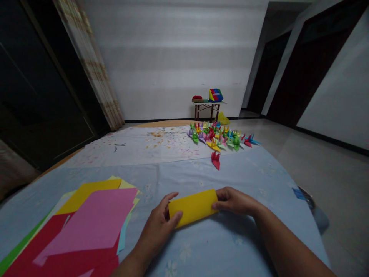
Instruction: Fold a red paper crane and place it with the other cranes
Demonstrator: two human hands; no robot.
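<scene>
A yellow sheet of paper (193, 207), bent over into a narrow rectangle, is held just over the blue floral cloth in front of me. My left hand (161, 219) grips its left end, thumb on the near face and fingers behind. At the opposite end, my right hand (232, 201) pinches the paper between thumb and fingers. Whether the fold is creased flat, I cannot tell. Beyond the paper, a single red paper crane (215, 161) sits apart on the cloth.
Loose coloured sheets, a pink sheet (95, 219) on top, lie at the left. Several folded paper cranes (220, 135) crowd the table's far right. A small side table (208, 104) against the wall bears a colourful box (216, 95). The round table's edge curves at right.
</scene>
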